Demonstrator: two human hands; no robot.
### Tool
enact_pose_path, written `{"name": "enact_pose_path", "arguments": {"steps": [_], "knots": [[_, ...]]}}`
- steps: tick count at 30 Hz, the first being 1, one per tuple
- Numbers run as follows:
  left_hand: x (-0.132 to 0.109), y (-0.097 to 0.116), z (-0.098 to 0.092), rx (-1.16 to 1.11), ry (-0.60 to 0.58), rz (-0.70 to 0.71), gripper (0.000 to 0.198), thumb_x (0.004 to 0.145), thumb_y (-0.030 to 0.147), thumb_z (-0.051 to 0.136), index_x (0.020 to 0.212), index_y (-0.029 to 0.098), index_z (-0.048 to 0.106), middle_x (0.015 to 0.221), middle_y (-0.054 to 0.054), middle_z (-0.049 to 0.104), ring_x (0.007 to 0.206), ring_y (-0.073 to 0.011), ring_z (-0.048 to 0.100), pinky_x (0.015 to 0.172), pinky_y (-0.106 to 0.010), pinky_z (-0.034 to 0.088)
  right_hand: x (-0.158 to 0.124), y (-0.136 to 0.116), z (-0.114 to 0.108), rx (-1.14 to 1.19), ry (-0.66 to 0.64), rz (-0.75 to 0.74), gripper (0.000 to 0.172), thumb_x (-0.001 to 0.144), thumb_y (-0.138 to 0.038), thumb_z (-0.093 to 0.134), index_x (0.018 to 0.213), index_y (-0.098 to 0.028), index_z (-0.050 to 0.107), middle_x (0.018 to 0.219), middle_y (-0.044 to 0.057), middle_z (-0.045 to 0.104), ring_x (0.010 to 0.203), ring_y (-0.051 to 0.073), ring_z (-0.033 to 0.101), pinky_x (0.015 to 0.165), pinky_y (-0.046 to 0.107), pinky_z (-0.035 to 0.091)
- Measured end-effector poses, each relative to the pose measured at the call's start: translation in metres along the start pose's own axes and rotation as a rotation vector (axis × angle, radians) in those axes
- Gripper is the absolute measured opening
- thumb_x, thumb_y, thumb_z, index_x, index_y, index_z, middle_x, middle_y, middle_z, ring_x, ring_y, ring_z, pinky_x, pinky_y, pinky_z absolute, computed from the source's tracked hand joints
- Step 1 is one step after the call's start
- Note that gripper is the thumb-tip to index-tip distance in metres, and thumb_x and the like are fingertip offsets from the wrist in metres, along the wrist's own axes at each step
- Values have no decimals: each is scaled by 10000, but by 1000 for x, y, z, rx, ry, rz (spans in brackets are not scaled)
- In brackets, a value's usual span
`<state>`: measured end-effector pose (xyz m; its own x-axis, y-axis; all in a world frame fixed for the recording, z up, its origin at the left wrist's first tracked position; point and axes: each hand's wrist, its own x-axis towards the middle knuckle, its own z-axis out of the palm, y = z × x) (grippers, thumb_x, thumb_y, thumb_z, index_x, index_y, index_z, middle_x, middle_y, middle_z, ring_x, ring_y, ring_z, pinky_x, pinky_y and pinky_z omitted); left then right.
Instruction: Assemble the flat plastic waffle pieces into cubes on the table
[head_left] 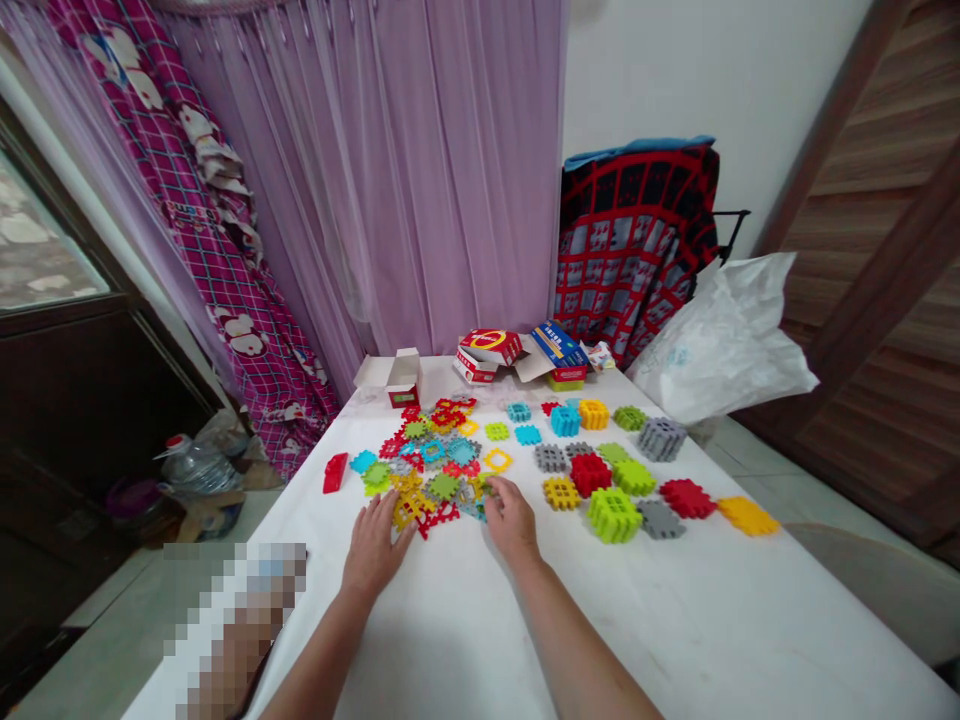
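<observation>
Plastic waffle tiles (439, 470) lay under the flat, open left hand (373, 545); the right hand (511, 520) hid its grip; careless raking might scatter them

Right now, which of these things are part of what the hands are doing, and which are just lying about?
In use: left hand, right hand, loose tile pile, stacked blocks.
Lying about: cardboard boxes, white bag, water bottle.

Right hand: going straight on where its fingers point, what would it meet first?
The right hand would meet the heap of flat, many-coloured plastic grid tiles; its fingertips seem at its edge, depth unclear.
</observation>
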<state>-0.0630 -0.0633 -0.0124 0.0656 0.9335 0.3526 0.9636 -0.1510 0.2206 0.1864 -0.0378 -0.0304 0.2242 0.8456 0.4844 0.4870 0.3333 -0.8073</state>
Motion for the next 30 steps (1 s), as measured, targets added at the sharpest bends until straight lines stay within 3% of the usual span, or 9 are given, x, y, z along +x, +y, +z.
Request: {"name": "enact_pose_path", "arguments": {"steps": [23, 30], "knots": [[3, -2, 4, -29, 5, 77, 542, 883, 528, 493, 1316, 219, 597, 1425, -122, 557, 1331, -300, 486, 1094, -496, 383, 2, -12, -7, -34, -54, -15, 280, 794, -175, 465, 937, -203, 704, 954, 66, 709, 887, 196, 661, 802, 313, 545], [5, -2, 5, -33, -35, 78, 539, 872, 484, 519, 1382, 308, 542, 1454, -84, 532, 1353, -297, 459, 1102, -519, 361, 4, -11, -5, -27, -40, 3, 280, 804, -203, 467, 933, -215, 716, 956, 64, 722, 873, 198, 674, 805, 322, 550]]}}
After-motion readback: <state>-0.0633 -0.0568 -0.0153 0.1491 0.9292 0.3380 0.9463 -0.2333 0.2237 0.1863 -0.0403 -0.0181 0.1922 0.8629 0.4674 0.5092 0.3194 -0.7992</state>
